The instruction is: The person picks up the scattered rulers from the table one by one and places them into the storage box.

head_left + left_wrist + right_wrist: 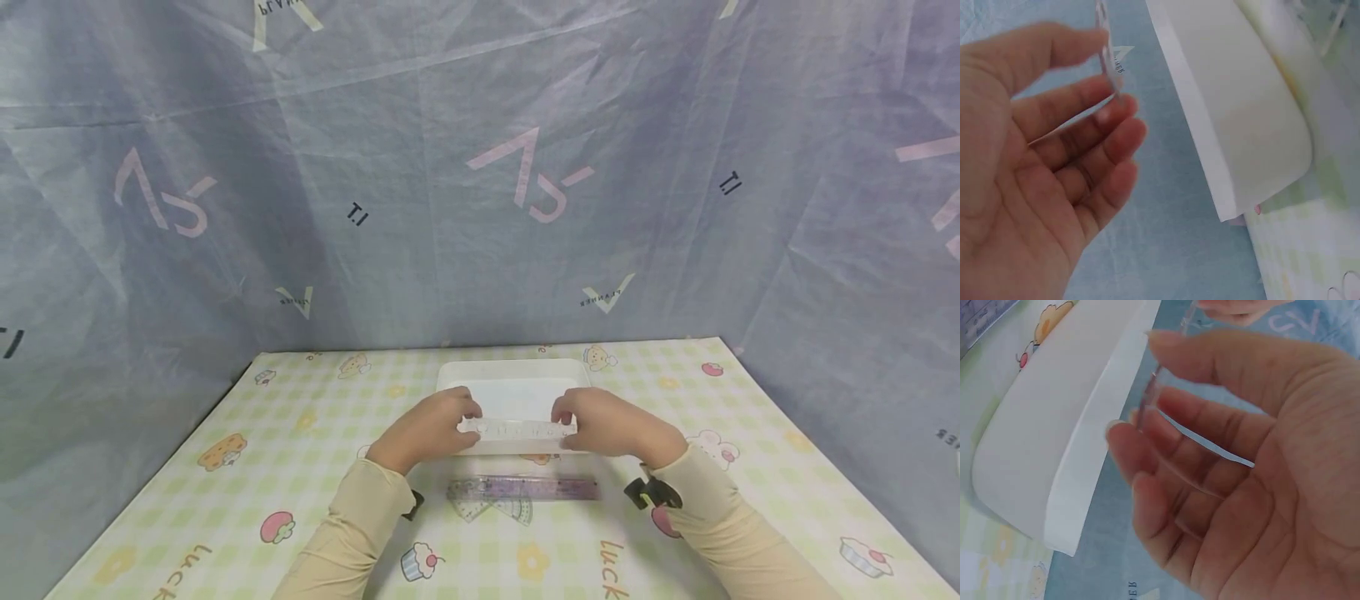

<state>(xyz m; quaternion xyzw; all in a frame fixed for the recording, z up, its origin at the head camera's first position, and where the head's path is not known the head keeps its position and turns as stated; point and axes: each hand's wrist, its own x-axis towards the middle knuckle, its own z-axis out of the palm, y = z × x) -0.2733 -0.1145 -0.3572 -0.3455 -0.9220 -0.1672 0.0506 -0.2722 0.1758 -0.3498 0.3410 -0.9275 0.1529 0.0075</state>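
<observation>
A clear ruler [517, 430] spans the gap between both hands, level above the near part of a white tray [513, 367]. My left hand [438, 423] pinches one end between thumb and fingers; in the left wrist view the ruler [1107, 59] appears edge-on. The other end is pinched by my right hand [609, 422], and the right wrist view shows the ruler's edge [1149, 394] between thumb and fingertips. Both wrist views catch the outer side of the tray [1241, 106] close to the fingers.
Nearer the person, a purple-tinted see-through ruler [551, 488] lies on the checked tablecloth [315, 467]. Clear flat pieces with printed scales [515, 510] stick out from under its near edge. A grey-blue curtain [420, 208] hangs behind the table and along its sides.
</observation>
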